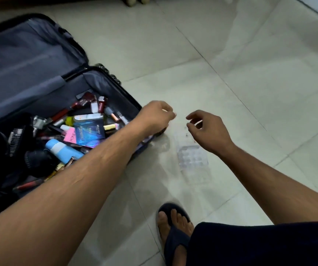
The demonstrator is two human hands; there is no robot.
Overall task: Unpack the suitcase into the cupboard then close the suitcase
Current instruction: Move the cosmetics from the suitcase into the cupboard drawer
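Dozens of cosmetics, a blue box [89, 131] and a pale blue bottle [62, 150] among them, crowd the open suitcase [29, 73] on the tiled floor [231, 54]. Left hand [154, 116] and right hand [206, 127] hover apart beside it, fingers loosely curled, apparently holding nothing. Unpacking looks barely begun; no cupboard in view.

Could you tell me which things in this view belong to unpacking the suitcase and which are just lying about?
Part of the job:
- open suitcase
- blue box
- pink pack
- light blue bottle
- lipsticks and small bottles
- left hand, right hand, both over the floor

Lying about:
- clear plastic tray on the tiled floor
- dark sandal
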